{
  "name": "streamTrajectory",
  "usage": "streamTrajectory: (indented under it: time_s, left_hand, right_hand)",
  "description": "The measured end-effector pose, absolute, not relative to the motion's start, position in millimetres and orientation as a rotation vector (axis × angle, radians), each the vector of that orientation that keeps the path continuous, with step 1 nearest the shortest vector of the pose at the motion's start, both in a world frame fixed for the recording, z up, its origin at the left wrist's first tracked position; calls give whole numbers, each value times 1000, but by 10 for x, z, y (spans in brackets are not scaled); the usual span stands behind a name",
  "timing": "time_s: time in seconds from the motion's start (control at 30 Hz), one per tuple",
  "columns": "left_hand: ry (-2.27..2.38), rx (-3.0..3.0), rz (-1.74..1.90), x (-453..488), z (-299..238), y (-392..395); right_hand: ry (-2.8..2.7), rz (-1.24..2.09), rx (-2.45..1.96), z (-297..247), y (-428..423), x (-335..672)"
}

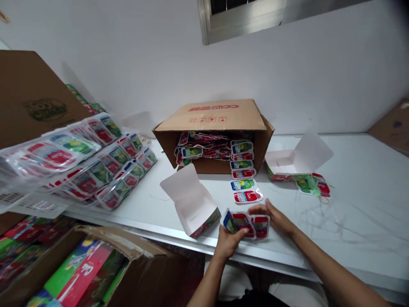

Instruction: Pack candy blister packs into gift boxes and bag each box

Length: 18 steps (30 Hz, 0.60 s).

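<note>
Near the front edge of the white table (351,179), both hands hold a small stack of red, green and blue sachet packs (246,224). My left hand (228,243) grips the stack from below and the left, thumb on top. My right hand (273,215) closes on its right and upper edge. Just left of the hands stands an open small white carton (191,202), its lid up. A trail of the same sachets (244,187) runs from the hands back to a brown cardboard box (217,121) lying on its side and full of them.
A second open white carton (294,164) sits to the right, with sachets (315,184) beside it. At the left, white trays hold overlapping sachets (92,166). A brown box of colourful cartons (79,268) stands below the table's front left. A white wall rises behind.
</note>
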<state>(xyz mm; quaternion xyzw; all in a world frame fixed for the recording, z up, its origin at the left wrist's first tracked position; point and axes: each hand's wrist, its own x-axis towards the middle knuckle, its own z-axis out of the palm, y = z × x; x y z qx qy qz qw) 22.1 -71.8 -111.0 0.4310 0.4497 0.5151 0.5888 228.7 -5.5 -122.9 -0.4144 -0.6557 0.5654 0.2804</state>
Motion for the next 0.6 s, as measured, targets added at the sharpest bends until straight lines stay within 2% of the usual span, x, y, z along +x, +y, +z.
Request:
streamTrajectory:
  time_s: [0.1,0.17,0.43,0.6]
  left_hand:
    - [1125,1234,1187,153,-1009,-820]
    - [1164,1388,1153,137,-955,-861]
    - [1279,1422,1239,143,-973,-838]
    - [1262,1550,1281,159,-1070,-775]
  right_hand:
    - [-2112,931,-1284,-1212,281,2231]
    - [-2212,799,-1283,-1191,451,2165]
    - [-2087,1018,-1212,-1214,277,2153]
    - [-1671,1518,-1005,-1283,-140,2342]
